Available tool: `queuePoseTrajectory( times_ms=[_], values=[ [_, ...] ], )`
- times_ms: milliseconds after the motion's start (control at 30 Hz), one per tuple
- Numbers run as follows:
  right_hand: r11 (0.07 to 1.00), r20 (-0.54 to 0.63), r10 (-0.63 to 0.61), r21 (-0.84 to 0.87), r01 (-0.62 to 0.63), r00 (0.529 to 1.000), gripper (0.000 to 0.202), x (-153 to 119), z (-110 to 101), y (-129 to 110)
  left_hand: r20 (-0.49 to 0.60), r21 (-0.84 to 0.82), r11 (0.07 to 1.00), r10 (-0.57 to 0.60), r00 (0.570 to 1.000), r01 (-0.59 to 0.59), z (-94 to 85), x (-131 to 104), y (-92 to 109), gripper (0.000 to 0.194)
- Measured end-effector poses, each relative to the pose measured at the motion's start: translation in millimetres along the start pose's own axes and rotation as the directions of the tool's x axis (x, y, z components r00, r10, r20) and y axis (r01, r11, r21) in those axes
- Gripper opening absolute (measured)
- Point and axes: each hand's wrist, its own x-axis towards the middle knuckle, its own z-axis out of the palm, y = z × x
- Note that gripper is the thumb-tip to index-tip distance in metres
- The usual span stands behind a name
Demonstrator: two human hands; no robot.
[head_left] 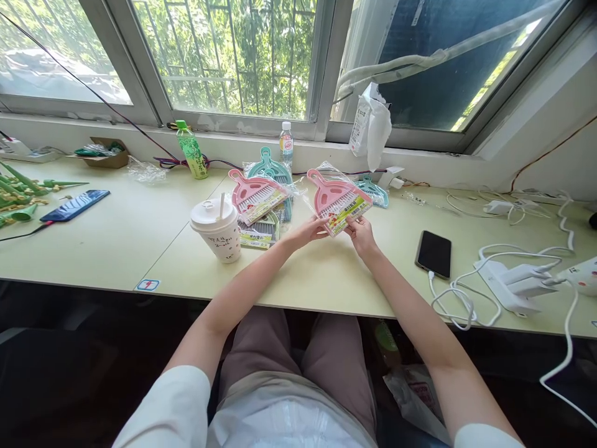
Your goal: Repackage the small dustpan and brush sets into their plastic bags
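Both my hands hold a pink mini dustpan and brush set [333,193] in a clear plastic bag with a yellow-green label. My left hand [308,231] pinches its lower left edge, and my right hand [362,236] grips the lower right corner by the label. Just left of it, another bagged pink dustpan set [256,191] lies on a pile. Under and behind that one are a teal dustpan set [268,163] and a grey-green dustpan set [262,231], both partly covered. A smaller teal set [374,190] lies behind the held one, at its right.
A white lidded cup [217,230] with a straw stands left of my left forearm. Behind are a green bottle [192,152] and a clear bottle [286,146]. At right lie a black phone [433,254], white cables and a power strip [506,286]. Another phone [77,205] lies left.
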Motion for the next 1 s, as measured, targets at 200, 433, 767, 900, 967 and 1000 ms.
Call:
queuePoseTrajectory(
  times_ms=[200, 433, 767, 900, 967, 1000],
  values=[
    [0.999, 0.04, 0.044, 0.01, -0.045, 0.998, 0.024, -3.7, 5.5, 2.2, -0.182, -0.083, 0.984, 0.142, 0.973, -0.159, -9.0, 6.5, 3.1, 0.034],
    [1.0, 0.021, 0.001, 0.029, -0.001, 1.0, 0.025, -3.3, 2.2, 2.1, 0.018, -0.037, 0.993, -0.115, 0.993, 0.116, 3.3, -5.8, -5.0, 0.03],
    [0.998, 0.013, 0.036, 0.045, -0.036, 0.999, 0.021, -0.4, 3.6, 5.8, -0.153, -0.047, 0.987, 0.144, 0.978, -0.153, 1.1, 4.9, -12.1, 0.036],
    [0.998, 0.021, 0.031, 0.059, -0.033, 0.999, 0.02, -2.0, 5.0, 6.6, -0.101, -0.051, 0.994, 0.095, 0.99, -0.101, 2.5, -1.1, -10.2, 0.029],
    [0.998, 0.009, 0.019, 0.061, -0.019, 1.0, 0.019, -2.7, 4.6, 5.7, -0.051, -0.05, 0.998, 0.041, 0.998, -0.044, 7.2, -5.2, -10.9, 0.029],
    [0.998, 0.003, 0.014, 0.06, -0.014, 1.0, 0.019, -3.1, 4.4, 5.2, -0.038, -0.049, 0.998, 0.026, 0.999, -0.028, 9.7, -6.7, -11.4, 0.029]
  ],
)
